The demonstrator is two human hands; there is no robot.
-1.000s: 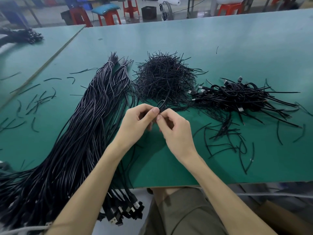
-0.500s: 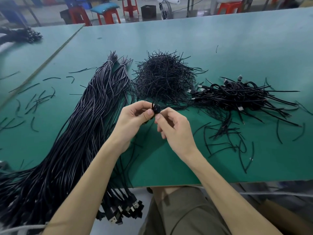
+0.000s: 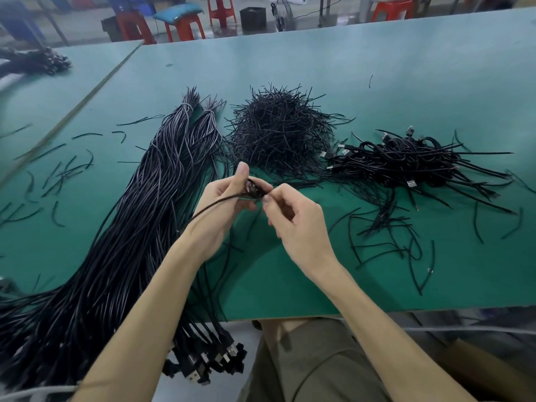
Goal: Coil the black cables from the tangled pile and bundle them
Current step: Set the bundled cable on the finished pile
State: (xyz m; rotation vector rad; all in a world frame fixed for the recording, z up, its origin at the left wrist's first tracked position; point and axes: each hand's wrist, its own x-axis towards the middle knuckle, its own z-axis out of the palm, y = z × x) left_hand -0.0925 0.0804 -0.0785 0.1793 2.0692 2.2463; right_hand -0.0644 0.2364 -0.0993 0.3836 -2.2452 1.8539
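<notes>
Currently the coil [image 3: 254,189], near the tie heap [image 3: 278,134], is pinched by left hand [image 3: 220,210] and right hand [image 3: 295,224]; loops should be kept tight and the trailing cable [image 3: 214,203] fed smoothly.

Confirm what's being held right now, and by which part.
One black cable. The left hand grips its small coil; the right hand pinches the coil's right edge. The rest trails past the left wrist.
</notes>
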